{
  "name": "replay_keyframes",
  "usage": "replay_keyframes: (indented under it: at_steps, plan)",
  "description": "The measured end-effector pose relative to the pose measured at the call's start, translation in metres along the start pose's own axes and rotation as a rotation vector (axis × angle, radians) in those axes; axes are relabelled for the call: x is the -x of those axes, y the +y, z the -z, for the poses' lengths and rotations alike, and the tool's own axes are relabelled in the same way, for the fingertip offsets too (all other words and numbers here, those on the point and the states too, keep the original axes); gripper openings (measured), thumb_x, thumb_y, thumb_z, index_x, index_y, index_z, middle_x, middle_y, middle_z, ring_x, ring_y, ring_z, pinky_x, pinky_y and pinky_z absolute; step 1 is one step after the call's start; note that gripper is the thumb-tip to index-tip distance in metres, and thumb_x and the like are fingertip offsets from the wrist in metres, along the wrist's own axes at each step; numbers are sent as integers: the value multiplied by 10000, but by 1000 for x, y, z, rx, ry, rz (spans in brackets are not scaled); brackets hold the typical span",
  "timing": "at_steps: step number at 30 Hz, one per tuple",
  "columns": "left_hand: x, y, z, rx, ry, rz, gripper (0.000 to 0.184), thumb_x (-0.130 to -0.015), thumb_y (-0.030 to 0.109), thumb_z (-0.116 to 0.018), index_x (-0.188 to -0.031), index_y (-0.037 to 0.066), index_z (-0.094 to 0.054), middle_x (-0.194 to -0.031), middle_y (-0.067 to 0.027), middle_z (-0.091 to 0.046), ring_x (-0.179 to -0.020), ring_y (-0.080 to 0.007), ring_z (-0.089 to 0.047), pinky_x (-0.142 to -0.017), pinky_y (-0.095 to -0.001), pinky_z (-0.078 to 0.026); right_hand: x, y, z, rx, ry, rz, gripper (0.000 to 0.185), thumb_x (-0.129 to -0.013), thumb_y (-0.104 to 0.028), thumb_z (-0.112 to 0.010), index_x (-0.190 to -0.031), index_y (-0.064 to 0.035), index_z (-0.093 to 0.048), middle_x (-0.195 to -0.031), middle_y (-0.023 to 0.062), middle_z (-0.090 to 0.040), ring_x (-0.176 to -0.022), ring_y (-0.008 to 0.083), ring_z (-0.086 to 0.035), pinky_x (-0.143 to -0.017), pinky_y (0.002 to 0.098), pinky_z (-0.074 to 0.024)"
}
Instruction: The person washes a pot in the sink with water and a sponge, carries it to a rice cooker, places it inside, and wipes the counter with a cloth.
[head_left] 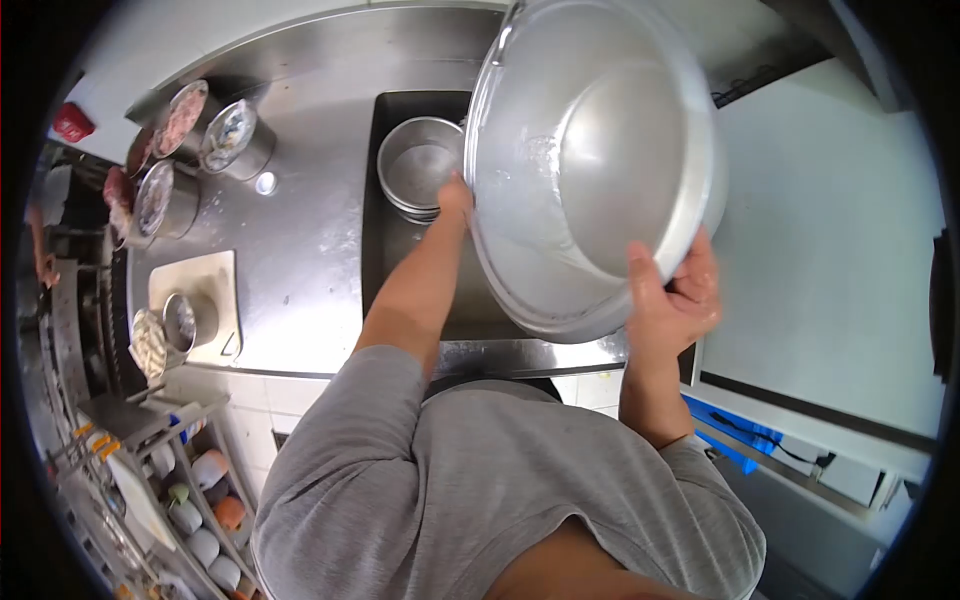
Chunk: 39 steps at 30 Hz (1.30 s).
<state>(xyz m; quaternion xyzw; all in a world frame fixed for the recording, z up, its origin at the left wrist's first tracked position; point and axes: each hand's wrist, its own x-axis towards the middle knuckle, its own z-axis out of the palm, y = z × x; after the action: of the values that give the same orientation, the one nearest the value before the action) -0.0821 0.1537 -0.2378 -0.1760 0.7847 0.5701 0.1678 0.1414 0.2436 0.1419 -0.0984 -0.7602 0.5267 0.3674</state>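
Note:
A large round metal basin (630, 150) is tilted on its side above the sink (410, 290), its hollow inside facing me, with wet streaks on the metal. My right hand (675, 295) grips its lower right rim, thumb on the inner side. At its left edge is my left hand (456, 198), closed against the rim, its fingers partly hidden behind the basin. Smaller metal pots (420, 165) sit stacked in the sink, just left of the basin and beside my left hand.
Metal containers of food (238, 140) stand on the steel counter (310, 200) at left. A cutting board (222, 290) holds a small pot (190, 320). Shelving with bowls (203, 547) is lower left. A white surface (830, 230) lies right. Another person's hand (47, 270) shows far left.

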Motion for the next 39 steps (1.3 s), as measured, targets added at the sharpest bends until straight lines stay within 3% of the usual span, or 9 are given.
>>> replay_keyframes:
  at_steps: [6,11,17,23,28,29,31,36,39]
  plan:
    - [2,-65,-153,788,-530,341,404,-934,348,-388,-1131,39,-558,-1096,-128,-606,-968,-263,-587,-854,-396,-466,42,-32,-21,472,-208,220,480,-689,-29,-702,-1135,67,-552,-678,83,-639,-555,158,-618,-550,255,-477]
    - [113,37,-130,959,-1135,350,383,-866,273,-487,-1154,26,-538,-1112,-139,-594,-1004,-280,-576,-897,-419,-450,75,-59,-25,642,-348,524,406,-664,-6,-689,-1053,15,-575,-594,69,-561,-433,232,-509,-444,307,-414]
    - [185,92,-54,909,-1268,404,413,-848,259,-518,-1181,16,-514,-1117,-139,-592,-1009,-276,-580,-905,-426,-454,112,-102,-36,680,-422,618,406,-642,5,-697,-1037,19,-603,-590,51,-564,-437,190,-515,-450,289,-409]
    - [158,61,95,757,-969,389,452,-830,245,-549,-1209,6,-491,-1122,-139,-590,-1014,-271,-583,-914,-433,-458,122,-135,-42,486,-257,582,406,-702,-34,-697,-1088,37,-593,-714,78,-647,-553,149,-596,-519,233,-449]
    - [136,-8,299,830,-418,-22,419,-870,243,-582,-1187,-21,-505,-1164,-140,-571,-1042,-266,-574,-923,-405,-466,88,-112,-36,-309,-37,-145,497,-736,49,-657,-1204,116,-503,-992,127,-652,-793,120,-611,-723,240,-482]
    - [140,-7,345,862,-507,36,415,-858,211,-608,-1171,-42,-507,-1139,-154,-577,-1009,-269,-585,-888,-395,-484,79,-85,-39,-415,-50,-255,452,-766,51,-621,-1196,125,-504,-1006,137,-645,-848,130,-607,-770,240,-472]
    - [178,11,395,563,106,51,358,-811,148,-660,-1093,-43,-548,-1037,-147,-603,-905,-247,-605,-764,-371,-504,66,-19,-44,-506,-200,-403,403,-770,60,-608,-1167,86,-544,-1019,112,-646,-863,133,-605,-800,237,-456]
    - [229,-27,448,488,344,-4,362,-791,144,-683,-1056,-65,-551,-925,-135,-623,-779,-231,-615,-686,-338,-507,75,75,-86,-467,-475,-704,272,-821,-46,-609,-1082,30,-604,-973,49,-647,-843,108,-584,-802,240,-439]
    - [256,-42,447,522,451,31,355,-784,158,-693,-1033,-63,-569,-910,-132,-629,-788,-226,-614,-668,-336,-497,61,118,-95,-249,-675,-731,274,-891,-206,-584,-1051,14,-618,-785,10,-631,-622,85,-543,-504,247,-418]
